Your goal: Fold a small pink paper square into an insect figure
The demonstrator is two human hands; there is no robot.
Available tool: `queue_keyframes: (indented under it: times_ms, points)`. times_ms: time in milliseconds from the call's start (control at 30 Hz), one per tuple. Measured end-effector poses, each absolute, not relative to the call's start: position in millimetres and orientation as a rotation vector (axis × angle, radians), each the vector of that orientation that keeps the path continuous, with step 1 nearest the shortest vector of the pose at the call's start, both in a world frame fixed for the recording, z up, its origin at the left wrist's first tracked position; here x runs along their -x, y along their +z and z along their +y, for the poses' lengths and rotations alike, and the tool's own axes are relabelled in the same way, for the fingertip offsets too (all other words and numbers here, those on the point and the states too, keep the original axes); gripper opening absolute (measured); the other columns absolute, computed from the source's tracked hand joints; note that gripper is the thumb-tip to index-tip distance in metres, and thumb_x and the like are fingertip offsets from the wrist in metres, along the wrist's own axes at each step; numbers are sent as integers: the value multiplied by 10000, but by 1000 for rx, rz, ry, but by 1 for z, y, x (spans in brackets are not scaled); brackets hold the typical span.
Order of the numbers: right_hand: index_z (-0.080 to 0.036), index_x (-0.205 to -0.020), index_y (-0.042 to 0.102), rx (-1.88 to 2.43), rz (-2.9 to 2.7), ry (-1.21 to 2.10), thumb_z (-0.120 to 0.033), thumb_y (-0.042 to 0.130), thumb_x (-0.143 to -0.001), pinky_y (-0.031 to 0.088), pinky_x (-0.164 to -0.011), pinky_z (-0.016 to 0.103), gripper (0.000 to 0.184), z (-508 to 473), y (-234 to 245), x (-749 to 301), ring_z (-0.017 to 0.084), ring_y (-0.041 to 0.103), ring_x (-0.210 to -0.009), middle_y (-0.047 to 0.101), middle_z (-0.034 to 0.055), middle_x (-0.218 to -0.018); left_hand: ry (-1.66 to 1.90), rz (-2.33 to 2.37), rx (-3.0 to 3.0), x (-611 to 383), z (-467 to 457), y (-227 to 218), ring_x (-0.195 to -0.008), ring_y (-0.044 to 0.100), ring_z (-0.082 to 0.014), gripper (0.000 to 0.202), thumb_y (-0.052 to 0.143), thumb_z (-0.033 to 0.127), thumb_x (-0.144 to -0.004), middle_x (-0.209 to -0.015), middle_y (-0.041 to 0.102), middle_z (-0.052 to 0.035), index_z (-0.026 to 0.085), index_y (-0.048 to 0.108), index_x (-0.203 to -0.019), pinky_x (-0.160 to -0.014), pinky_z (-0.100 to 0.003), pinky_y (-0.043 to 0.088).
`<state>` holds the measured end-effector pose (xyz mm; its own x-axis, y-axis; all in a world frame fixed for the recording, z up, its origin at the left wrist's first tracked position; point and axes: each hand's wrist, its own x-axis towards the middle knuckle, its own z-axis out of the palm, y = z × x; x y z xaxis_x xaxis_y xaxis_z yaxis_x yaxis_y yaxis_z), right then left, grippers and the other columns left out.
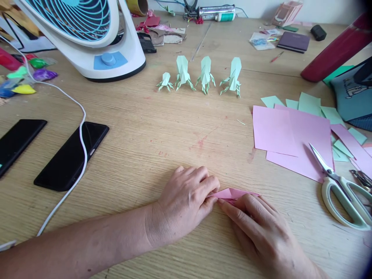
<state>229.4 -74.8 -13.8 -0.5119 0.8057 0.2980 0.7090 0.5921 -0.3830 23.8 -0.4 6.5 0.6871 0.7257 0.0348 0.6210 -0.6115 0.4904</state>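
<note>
A narrow piece of folded pink paper (232, 192) lies low over the wooden table, between my two hands. My left hand (186, 197) has its fingers curled, pinching the paper's left end between thumb and forefinger. On the other side, my right hand (258, 224) presses along the near edge and right end, its fingers bent over the paper. Part of the paper is hidden under the right fingers. Beyond my hands, several light green origami figures with legs (205, 73) stand in a row, the leftmost one smaller than the others.
Pink sheets (276, 130) and green scraps (309, 102) lie at the right, with scissors (343, 190) partly over them. Two black phones (69, 159) lie at left, a white cable (83, 116) crossing one. A white fan (116, 58) stands behind; a red cylinder (337, 50) leans at right.
</note>
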Motion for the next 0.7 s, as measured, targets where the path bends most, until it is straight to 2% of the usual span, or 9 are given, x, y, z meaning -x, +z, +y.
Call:
queue_keyframes:
  times_ms: [133,233,300,433,700]
  points:
    - [-83,-1211,658,1182,-2456,169,-92,400,-1002,506,-643,321,332,-76,-7,-235,183,556,-707,642,96,-834,351,994,-2456,-24,0,9,-846,557,-170,265,446,354,-1041,-901,606,3,213,637,-924,-750,-330,321]
    - [-88,-1260,637,1103,-2520,22,-31,379,-980,513,-779,355,385,-75,0,-241,221,625,-924,702,151,-1124,353,992,-2449,-23,-1,10,-858,566,-165,260,458,349,-1039,-901,609,3,214,650,-926,-756,-327,326]
    - [-67,-1286,623,1043,-2560,22,-57,355,-1002,491,-853,388,391,-74,3,-246,255,620,-1067,678,173,-1245,364,996,-2455,-23,-1,9,-853,569,-159,235,484,323,-1030,-898,612,7,211,653,-911,-755,-324,329]
    - [-48,-1374,564,974,-2619,141,-104,263,-1045,467,-936,406,449,-71,3,-259,265,578,-1216,648,198,-1313,417,958,-2492,-22,-1,6,-858,570,-162,193,529,269,-1007,-894,624,2,193,656,-884,-774,-325,348]
    - [-46,-1498,425,946,-2718,358,-168,238,-1062,505,-999,386,490,-67,3,-277,263,513,-1299,489,205,-1500,621,773,-2615,-20,0,0,-805,573,-144,173,502,177,-1013,-889,684,7,187,675,-1008,-745,-300,396]
